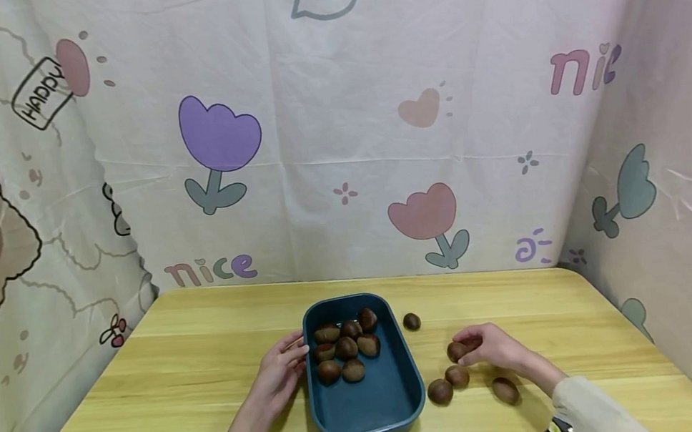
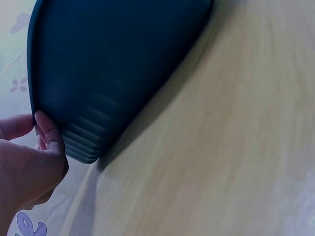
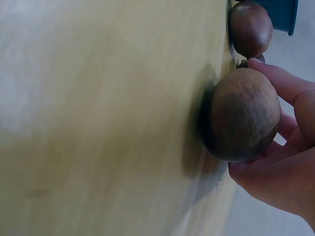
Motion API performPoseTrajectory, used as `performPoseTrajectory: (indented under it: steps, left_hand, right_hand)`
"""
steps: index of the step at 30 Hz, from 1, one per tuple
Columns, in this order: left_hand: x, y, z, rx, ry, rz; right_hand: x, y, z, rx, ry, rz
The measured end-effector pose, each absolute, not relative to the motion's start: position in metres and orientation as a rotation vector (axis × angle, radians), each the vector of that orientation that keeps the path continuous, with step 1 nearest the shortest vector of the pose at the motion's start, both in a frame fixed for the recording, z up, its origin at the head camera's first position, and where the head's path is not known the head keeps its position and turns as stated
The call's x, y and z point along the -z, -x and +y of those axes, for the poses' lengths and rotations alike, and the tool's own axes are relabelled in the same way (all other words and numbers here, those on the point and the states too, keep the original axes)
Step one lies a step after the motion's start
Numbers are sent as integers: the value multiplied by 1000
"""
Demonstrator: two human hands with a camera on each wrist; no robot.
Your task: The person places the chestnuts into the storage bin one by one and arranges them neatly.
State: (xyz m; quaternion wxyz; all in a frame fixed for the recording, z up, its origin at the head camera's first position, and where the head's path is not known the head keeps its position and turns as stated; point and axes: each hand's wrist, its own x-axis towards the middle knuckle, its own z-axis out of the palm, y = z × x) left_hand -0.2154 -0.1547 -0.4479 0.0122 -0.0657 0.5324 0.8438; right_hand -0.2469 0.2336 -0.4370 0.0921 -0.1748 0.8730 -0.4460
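Observation:
A dark blue rectangular container (image 1: 370, 415) stands on the table, with several brown chestnuts (image 1: 346, 348) grouped in its far half. My left hand (image 1: 279, 372) is at its left side and grips the rim; the left wrist view shows the fingertips (image 2: 43, 120) at the edge of the container (image 2: 123, 54). To the right of the container, my right hand (image 1: 495, 347) pinches a chestnut (image 1: 457, 351) between thumb and fingers. A loose chestnut (image 3: 243, 115) fills much of the right wrist view and hides part of that hand (image 3: 280, 172).
Near the right hand lie more loose chestnuts: one (image 1: 457, 377) just below the pinched one, one (image 1: 440, 392) by the container's right wall and one (image 1: 506, 391) under the wrist. Another (image 1: 411, 321) sits farther back. Printed cloth (image 1: 321, 118) surrounds the wooden table (image 1: 205, 334).

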Motion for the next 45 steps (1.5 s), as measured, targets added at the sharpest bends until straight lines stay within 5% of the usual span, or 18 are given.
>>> performPoseTrajectory:
  steps: [25,45]
  left_hand:
    - [449,215,-156,-2627,183,1683]
    - [448,215,-154,-2624,215,1672]
  right_hand:
    - [449,243,231,1343,414,2645]
    - [424,257,221,1210,483,2628]
